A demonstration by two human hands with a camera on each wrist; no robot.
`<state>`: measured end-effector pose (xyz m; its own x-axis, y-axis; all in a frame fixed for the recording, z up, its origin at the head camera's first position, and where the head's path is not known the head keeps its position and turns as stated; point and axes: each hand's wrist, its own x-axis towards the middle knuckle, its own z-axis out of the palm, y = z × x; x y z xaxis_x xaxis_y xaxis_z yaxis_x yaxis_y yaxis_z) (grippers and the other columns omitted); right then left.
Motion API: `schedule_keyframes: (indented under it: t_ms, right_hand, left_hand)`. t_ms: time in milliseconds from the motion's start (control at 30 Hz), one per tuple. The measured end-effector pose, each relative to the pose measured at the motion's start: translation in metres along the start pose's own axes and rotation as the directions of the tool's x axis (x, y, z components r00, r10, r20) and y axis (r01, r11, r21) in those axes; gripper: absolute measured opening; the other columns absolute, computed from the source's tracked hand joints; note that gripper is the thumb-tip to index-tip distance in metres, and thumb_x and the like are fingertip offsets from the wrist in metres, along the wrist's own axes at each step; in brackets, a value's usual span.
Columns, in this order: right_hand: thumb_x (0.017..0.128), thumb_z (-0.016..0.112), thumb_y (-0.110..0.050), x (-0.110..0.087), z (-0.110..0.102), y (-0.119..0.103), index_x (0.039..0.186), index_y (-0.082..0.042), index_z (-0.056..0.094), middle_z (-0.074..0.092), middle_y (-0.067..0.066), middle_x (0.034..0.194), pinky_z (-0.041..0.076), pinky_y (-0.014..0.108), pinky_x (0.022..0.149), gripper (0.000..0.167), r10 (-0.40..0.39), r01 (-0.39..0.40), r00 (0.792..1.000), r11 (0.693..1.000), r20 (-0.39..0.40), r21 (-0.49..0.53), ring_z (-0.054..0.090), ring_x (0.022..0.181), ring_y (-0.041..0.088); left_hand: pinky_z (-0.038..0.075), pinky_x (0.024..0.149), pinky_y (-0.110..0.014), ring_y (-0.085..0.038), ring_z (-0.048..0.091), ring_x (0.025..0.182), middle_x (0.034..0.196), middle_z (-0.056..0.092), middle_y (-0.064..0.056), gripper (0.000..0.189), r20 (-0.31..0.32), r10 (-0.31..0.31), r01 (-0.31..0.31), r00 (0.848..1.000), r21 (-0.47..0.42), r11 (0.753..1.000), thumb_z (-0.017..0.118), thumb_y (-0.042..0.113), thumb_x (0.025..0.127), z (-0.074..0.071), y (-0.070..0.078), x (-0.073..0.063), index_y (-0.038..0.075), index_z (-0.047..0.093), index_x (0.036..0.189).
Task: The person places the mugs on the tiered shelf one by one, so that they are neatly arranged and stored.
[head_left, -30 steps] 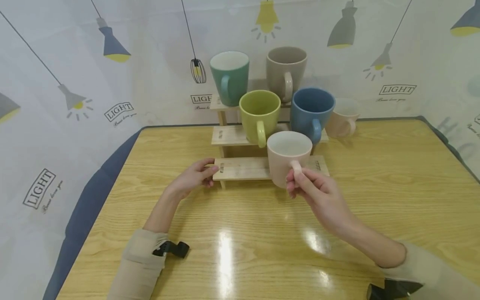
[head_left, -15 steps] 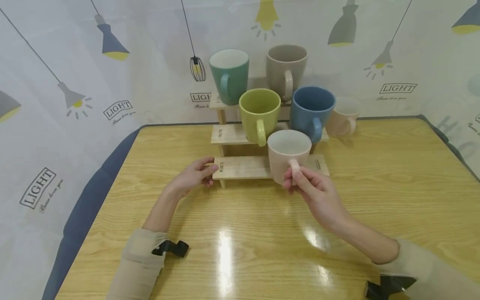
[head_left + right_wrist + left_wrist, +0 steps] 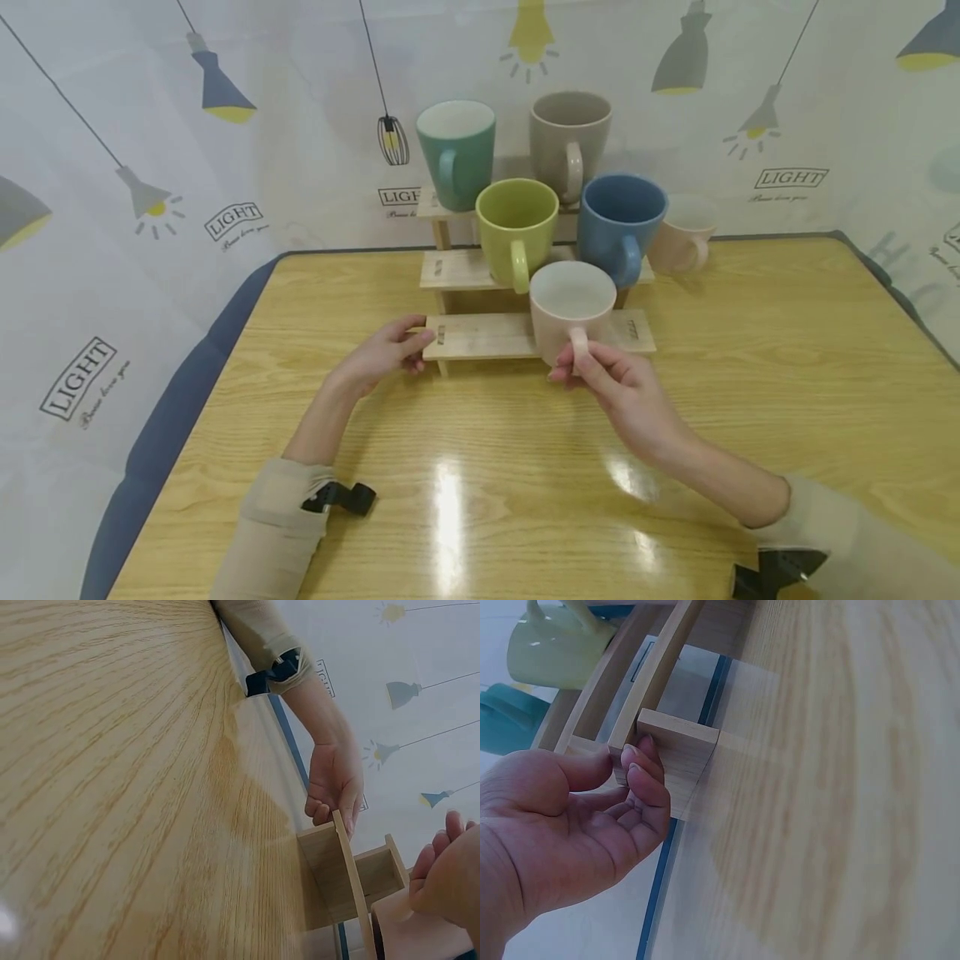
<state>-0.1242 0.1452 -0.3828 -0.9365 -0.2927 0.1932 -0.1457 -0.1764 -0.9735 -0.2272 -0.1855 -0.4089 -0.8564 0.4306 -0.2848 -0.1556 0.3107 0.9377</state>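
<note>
My right hand (image 3: pixel 626 396) pinches the handle of a pale pink mug (image 3: pixel 562 321) with a white inside. The mug is upright and overlaps the right half of the lowest step of a three-step wooden rack (image 3: pixel 480 335). At the rack's left side, my left hand (image 3: pixel 382 354) grips the end of that same step. The left wrist view shows its thumb on one face of the board (image 3: pixel 660 679) and curled fingers on the other. In the right wrist view, part of the pink mug (image 3: pixel 420 930) shows beside the right hand (image 3: pixel 450 877).
A yellow-green mug (image 3: pixel 516 218) and a blue mug (image 3: pixel 621 221) stand on the middle step. On the top step are a teal mug (image 3: pixel 465 162) and a grey-brown mug (image 3: pixel 566 150). Another pale pink mug (image 3: pixel 678 242) sits behind the rack's right side, by the patterned wall cloth (image 3: pixel 315 167).
My right hand has shifted the pink mug slightly left, and its handle now points more toward the front. The left hand keeps its grip on the step.
</note>
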Motion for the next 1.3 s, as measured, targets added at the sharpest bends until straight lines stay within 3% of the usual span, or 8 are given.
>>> schedule_keyframes:
  t_ms: [400,767,967,1167,1300]
  right_hand:
    - [0.108,0.051,-0.013,0.003,-0.004,0.007,0.109,0.010,0.065,0.074,0.005,0.106,0.049,0.029,0.090,0.027,0.053,-0.053,0.999,0.991,0.001,-0.126,0.066,0.106,0.019]
    - [0.108,0.050,-0.011,0.012,-0.009,0.010,0.110,0.013,0.063,0.073,0.003,0.103,0.050,0.029,0.089,0.027,0.066,-0.066,0.998,0.995,0.005,-0.080,0.066,0.105,0.017]
    - [0.107,0.052,-0.015,0.016,-0.011,0.010,0.114,0.003,0.068,0.075,0.000,0.107,0.048,0.033,0.094,0.025,0.111,-0.110,0.994,0.992,0.017,-0.057,0.065,0.111,0.015]
    - [0.105,0.057,-0.011,0.015,-0.016,0.010,0.114,-0.008,0.074,0.074,-0.001,0.112,0.050,0.032,0.095,0.020,0.114,-0.114,0.993,0.993,0.007,-0.038,0.065,0.113,0.015]
    - [0.101,0.062,-0.009,0.014,-0.021,0.007,0.111,-0.008,0.075,0.073,0.000,0.111,0.050,0.033,0.097,0.016,0.103,-0.104,0.995,0.993,-0.015,-0.053,0.066,0.110,0.017]
  left_hand:
    - [0.051,0.077,-0.028,-0.016,0.054,0.081,0.103,0.052,-0.011,0.066,0.001,-0.004,0.004,1.000,-0.006,1.000,0.047,0.025,0.110,0.001,0.000,0.000,-0.004,0.014,0.159]
    - [0.051,0.074,-0.026,-0.015,0.054,0.080,0.107,0.051,-0.012,0.065,0.002,0.001,-0.001,1.000,-0.025,1.000,0.046,0.022,0.110,0.001,0.001,0.001,-0.006,0.013,0.158]
    - [0.051,0.075,-0.027,-0.016,0.054,0.079,0.103,0.052,-0.011,0.065,0.002,-0.005,0.005,1.000,-0.018,1.000,0.046,0.023,0.110,0.000,0.000,0.002,-0.005,0.013,0.158]
    - [0.051,0.075,-0.026,-0.015,0.054,0.079,0.104,0.052,-0.012,0.066,0.008,-0.001,0.001,1.000,-0.020,1.000,0.047,0.023,0.110,0.000,-0.002,0.002,-0.006,0.013,0.158]
    - [0.051,0.075,-0.027,-0.015,0.054,0.080,0.103,0.052,-0.011,0.066,0.006,0.007,-0.007,1.000,-0.018,1.000,0.047,0.022,0.110,-0.001,-0.003,0.002,-0.006,0.013,0.158]
